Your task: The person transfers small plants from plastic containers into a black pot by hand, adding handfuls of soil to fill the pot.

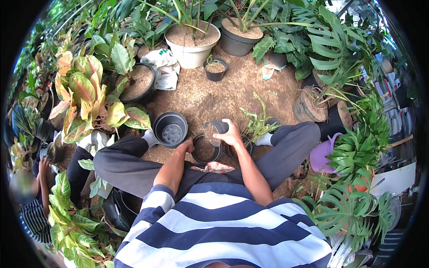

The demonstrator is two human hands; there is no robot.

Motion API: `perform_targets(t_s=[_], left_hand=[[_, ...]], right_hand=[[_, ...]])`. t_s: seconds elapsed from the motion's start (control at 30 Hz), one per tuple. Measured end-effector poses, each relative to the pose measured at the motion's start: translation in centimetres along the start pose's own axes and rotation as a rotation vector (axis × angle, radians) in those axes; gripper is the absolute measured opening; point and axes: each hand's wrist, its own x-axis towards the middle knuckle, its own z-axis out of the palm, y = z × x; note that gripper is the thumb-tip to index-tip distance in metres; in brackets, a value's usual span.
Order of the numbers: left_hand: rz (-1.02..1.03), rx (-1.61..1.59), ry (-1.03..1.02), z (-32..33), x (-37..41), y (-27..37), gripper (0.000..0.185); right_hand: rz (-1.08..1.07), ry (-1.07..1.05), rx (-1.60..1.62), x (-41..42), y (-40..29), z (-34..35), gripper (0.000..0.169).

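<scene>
My right hand grips a small black plastic pot, tipped so that its mouth faces left. Brown growing medium shows inside it. Directly below stands a wider black pot, between my crossed legs. At that wider pot's left rim is my left hand; its fingers are partly hidden, so its grip is unclear. Left of this hand sits a black pot with drainage holes visible in its bottom. On the right, a fern rises by another black pot, which my right forearm partly covers.
Ahead on the soil floor stand a small pot, a large white pot and a grey pot. A white sack lies beside them. A purple bucket is right of my knee. Another person's hand holds a pot at far left.
</scene>
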Motion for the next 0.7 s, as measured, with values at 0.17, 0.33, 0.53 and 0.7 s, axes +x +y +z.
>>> perform_targets(t_s=[0.17,0.33,0.53,0.7], left_hand=[[-0.017,-0.157,0.007,-1.0,-2.2,0.6,0.054],[-0.035,-0.197,-0.022,-2.4,-4.0,2.2,0.065],[-0.01,-0.087,0.061,-1.9,-3.7,2.0,0.07],[0.032,-0.061,0.063,-1.9,-1.7,1.5,0.066]], right_hand=[[-0.022,0.031,-0.023,0.2,-1.2,-1.4,0.083],[-0.154,0.096,0.08,1.1,-0.3,-3.5,0.081],[-0.118,0.115,0.238,-0.2,0.5,-3.8,0.081],[-0.082,0.043,0.223,0.4,2.6,-2.1,0.087]])
